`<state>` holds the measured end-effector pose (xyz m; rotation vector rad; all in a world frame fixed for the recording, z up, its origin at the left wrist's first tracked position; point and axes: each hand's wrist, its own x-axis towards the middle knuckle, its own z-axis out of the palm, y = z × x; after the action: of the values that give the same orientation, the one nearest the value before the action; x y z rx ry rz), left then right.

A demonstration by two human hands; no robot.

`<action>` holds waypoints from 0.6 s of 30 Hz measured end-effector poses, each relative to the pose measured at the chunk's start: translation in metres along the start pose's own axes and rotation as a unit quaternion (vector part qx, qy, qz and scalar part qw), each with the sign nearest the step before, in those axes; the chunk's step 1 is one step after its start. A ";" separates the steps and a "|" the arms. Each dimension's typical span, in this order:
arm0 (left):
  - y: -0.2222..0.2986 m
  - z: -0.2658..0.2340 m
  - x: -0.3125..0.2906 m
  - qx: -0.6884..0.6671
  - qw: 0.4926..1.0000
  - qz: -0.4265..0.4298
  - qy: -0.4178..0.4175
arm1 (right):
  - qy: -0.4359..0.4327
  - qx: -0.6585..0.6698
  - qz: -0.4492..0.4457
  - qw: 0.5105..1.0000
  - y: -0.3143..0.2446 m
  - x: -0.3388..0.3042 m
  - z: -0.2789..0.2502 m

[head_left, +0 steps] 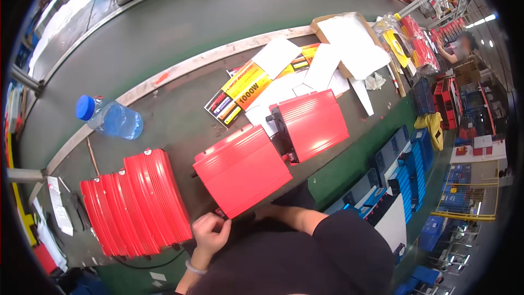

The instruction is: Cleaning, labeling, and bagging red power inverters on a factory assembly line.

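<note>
A red power inverter (243, 169) with a ribbed metal case lies at the bench's near edge. My left hand (212, 234) is at its near left corner, fingers curled and pinched beside a small black part; what they hold is too small to make out. My right hand (265, 211) reaches to the inverter's near edge, its fingers mostly hidden. Just behind and to the right rests a second red inverter (314, 125), its black end panel facing the first. Several more red inverters (136, 202) stand side by side in a row on the left.
A water bottle (114, 119) with a blue cap stands at the far left. Yellow and black printed cartons (240, 93) and white papers lie behind the inverters, beside an open cardboard box (355, 43). Blue bins (412, 169) stand at right. Another person (458, 48) is far right.
</note>
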<state>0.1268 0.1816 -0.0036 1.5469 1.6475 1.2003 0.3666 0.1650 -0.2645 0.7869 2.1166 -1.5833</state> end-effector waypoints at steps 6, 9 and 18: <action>0.003 0.009 -0.008 0.069 0.995 -0.027 0.063 | -0.014 -0.024 -0.001 1.000 0.050 -0.063 -0.079; -0.002 0.015 -0.010 0.067 0.992 -0.032 0.098 | -0.022 -0.045 -0.019 0.999 0.075 -0.057 -0.109; -0.001 0.024 -0.015 0.148 0.973 -0.018 0.176 | -0.059 -0.108 -0.066 0.990 0.106 -0.043 -0.140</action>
<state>0.1493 0.1725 -0.0173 1.5298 2.1600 1.3142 0.4711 0.3121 -0.2769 0.4788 2.2449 -1.3951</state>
